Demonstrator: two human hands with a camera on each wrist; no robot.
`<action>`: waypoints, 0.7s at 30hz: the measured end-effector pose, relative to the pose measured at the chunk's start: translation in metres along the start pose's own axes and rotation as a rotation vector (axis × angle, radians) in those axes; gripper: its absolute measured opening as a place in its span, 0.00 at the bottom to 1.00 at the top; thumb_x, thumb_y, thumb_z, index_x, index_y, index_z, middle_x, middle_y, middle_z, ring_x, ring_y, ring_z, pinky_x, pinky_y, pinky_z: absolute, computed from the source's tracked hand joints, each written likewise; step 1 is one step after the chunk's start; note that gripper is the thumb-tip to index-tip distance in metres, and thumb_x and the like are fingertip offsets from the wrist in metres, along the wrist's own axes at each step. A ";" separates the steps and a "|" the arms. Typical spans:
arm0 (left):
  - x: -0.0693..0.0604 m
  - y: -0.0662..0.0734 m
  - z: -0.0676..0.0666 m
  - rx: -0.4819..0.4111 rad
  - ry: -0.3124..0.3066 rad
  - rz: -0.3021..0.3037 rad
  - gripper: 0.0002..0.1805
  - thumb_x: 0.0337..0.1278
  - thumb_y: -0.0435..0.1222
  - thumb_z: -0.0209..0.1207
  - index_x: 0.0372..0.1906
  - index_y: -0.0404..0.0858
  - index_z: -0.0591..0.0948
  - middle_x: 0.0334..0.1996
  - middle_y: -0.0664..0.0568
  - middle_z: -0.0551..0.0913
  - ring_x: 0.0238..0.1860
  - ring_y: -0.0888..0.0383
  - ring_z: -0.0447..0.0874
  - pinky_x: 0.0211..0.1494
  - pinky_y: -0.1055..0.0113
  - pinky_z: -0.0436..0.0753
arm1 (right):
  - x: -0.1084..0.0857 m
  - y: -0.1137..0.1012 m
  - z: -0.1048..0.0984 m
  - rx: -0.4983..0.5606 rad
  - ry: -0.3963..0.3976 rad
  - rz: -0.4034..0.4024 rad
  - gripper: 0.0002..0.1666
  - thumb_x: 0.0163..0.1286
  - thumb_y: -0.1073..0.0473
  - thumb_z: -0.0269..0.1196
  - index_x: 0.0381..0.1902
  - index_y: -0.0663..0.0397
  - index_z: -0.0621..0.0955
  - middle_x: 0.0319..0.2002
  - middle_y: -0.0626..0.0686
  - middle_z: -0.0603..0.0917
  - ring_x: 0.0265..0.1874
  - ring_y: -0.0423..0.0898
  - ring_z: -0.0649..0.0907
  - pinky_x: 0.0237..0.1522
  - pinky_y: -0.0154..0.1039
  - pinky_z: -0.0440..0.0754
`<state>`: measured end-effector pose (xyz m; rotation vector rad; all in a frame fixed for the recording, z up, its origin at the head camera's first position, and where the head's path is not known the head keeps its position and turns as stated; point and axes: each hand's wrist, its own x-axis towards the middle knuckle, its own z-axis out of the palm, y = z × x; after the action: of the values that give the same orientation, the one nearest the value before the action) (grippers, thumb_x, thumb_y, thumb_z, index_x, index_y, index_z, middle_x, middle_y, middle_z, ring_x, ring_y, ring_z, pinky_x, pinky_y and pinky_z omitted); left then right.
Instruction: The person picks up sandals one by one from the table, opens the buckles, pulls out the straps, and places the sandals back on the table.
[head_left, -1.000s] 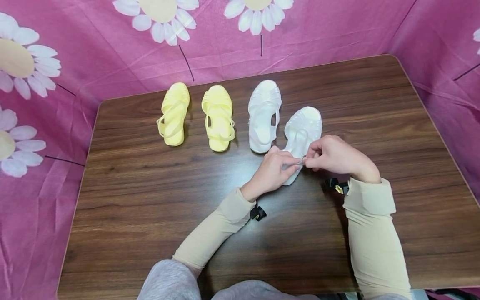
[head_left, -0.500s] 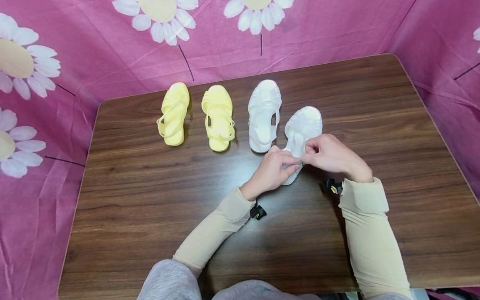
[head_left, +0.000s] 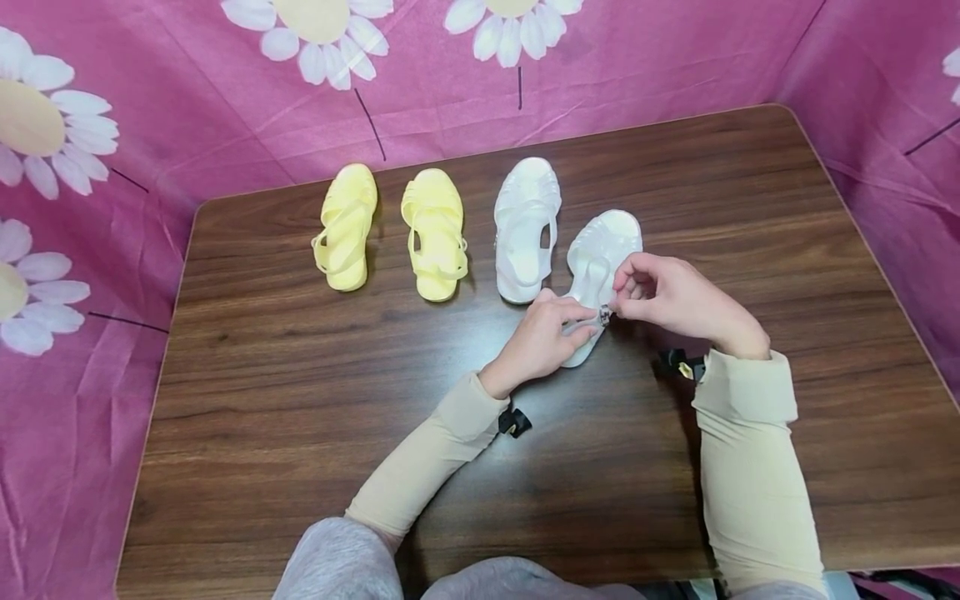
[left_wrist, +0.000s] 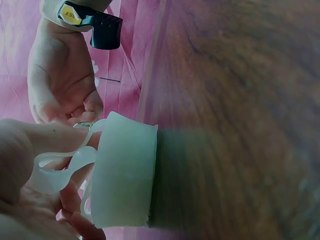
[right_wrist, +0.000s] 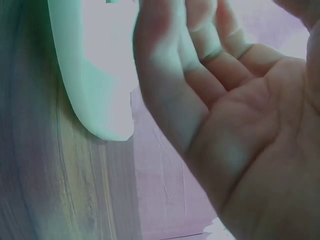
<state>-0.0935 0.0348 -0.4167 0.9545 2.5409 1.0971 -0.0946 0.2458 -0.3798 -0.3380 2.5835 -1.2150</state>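
Note:
A white jelly sandal [head_left: 606, 237] lies slanted on the table, the rightmost of the row, toe away from me. With thumb and fingers my left hand [head_left: 542, 337] pinches its ankle strap over the heel. The strap [left_wrist: 50, 175] bows out in a loop beside that hand in the left wrist view. At the sandal's right side sits a small metal buckle [head_left: 604, 315]. My right hand [head_left: 675, 300] has curled fingers and its thumb tip at the buckle, where it seems to pinch the strap end; its fingertips partly hide this. The right wrist view shows the palm [right_wrist: 240, 135] beside the sandal's pale sole [right_wrist: 75, 75].
Left of this sandal stands its white mate [head_left: 527, 229], with its strap across the heel. Two yellow sandals, one [head_left: 435, 233] nearer and one [head_left: 349, 225] farther left, lie along the back of the brown wooden table [head_left: 300, 433]. Pink flowered cloth [head_left: 637, 67] hangs behind.
My right hand moved in over the buckle, then drew back slightly right and up, so the buckle shows more plainly now. The left hand keeps its hold in place.

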 end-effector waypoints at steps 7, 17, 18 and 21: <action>0.001 -0.002 -0.002 0.000 -0.004 0.016 0.13 0.61 0.37 0.62 0.49 0.40 0.85 0.45 0.53 0.88 0.38 0.56 0.72 0.44 0.68 0.70 | -0.003 0.004 -0.005 0.076 -0.096 0.013 0.16 0.63 0.67 0.65 0.49 0.59 0.77 0.30 0.52 0.83 0.27 0.39 0.80 0.32 0.30 0.77; 0.001 0.004 -0.002 -0.052 -0.009 -0.116 0.11 0.59 0.39 0.63 0.46 0.42 0.81 0.42 0.56 0.85 0.39 0.59 0.71 0.41 0.74 0.69 | -0.005 0.009 -0.007 0.060 -0.194 -0.039 0.11 0.67 0.63 0.62 0.47 0.52 0.84 0.33 0.52 0.87 0.30 0.38 0.84 0.34 0.29 0.78; 0.001 0.005 -0.002 -0.067 -0.004 -0.128 0.12 0.59 0.39 0.64 0.46 0.42 0.80 0.42 0.56 0.85 0.39 0.59 0.71 0.40 0.74 0.69 | -0.005 0.009 -0.007 0.056 -0.190 -0.035 0.11 0.67 0.63 0.62 0.46 0.51 0.85 0.33 0.52 0.87 0.30 0.39 0.84 0.34 0.29 0.78; 0.000 0.006 -0.002 -0.106 0.016 -0.135 0.16 0.56 0.37 0.65 0.47 0.42 0.74 0.43 0.56 0.85 0.37 0.60 0.70 0.39 0.74 0.68 | -0.006 0.009 -0.006 0.058 -0.185 -0.014 0.09 0.66 0.63 0.63 0.44 0.50 0.85 0.32 0.52 0.87 0.30 0.41 0.84 0.35 0.30 0.79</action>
<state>-0.0916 0.0372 -0.4112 0.7393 2.4904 1.1899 -0.0915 0.2584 -0.3822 -0.4351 2.3886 -1.2000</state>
